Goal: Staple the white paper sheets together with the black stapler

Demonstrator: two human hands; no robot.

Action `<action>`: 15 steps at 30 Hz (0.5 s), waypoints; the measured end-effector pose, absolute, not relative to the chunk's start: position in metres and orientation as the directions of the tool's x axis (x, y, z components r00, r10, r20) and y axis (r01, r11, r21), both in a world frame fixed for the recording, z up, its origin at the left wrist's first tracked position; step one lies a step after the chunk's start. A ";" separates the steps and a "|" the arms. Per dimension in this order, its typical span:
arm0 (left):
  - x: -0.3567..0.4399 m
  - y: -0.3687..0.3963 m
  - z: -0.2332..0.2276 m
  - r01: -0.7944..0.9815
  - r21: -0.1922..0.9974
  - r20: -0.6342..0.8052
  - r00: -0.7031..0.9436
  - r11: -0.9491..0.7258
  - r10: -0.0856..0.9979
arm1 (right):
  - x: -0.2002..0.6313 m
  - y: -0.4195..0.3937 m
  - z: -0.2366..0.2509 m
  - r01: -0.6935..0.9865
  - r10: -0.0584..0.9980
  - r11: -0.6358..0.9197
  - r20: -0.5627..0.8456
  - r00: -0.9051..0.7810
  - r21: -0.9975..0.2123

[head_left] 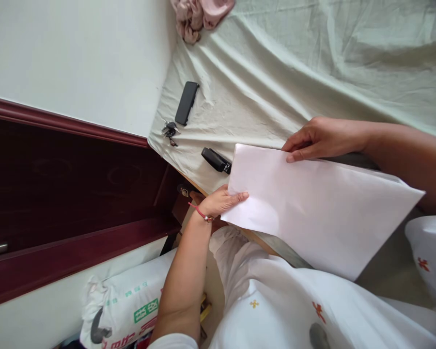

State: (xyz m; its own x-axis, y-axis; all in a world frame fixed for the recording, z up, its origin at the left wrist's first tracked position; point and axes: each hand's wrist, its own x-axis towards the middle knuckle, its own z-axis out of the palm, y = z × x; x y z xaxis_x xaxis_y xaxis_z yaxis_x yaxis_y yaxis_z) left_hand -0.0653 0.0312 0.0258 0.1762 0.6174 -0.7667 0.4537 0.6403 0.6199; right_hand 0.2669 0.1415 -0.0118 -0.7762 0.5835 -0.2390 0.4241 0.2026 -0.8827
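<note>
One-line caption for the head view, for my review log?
Both hands hold a white paper sheet over a green cloth-covered table, stapler nearby.

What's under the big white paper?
Under the paper you can see the green sheet and a bit of the black stapler poking out. Anything else beneath is covered.
</note>
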 end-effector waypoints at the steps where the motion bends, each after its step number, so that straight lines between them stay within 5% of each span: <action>1: -0.063 0.032 0.027 0.454 0.622 -0.763 0.165 0.638 0.626 | 0.267 0.142 -0.012 0.416 0.559 0.188 -0.251 -0.791 -0.890; 6: -0.063 0.034 0.029 0.414 0.642 -0.742 0.121 0.646 0.659 | 0.270 0.145 -0.016 0.405 0.529 0.127 -0.283 -0.800 -0.906; 15: -0.081 0.007 0.019 0.255 0.737 -0.622 -0.109 0.626 0.776 | 0.268 0.143 -0.008 0.467 0.657 0.112 -0.287 -0.697 -0.877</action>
State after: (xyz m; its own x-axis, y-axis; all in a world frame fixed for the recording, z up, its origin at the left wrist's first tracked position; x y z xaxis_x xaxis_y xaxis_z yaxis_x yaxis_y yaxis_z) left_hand -0.0809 0.0070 0.0193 -0.1087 0.7756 -0.6219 0.2549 0.6264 0.7367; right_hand 0.2684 0.1428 -0.0084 -0.6974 0.6567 -0.2871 0.4667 0.1120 -0.8773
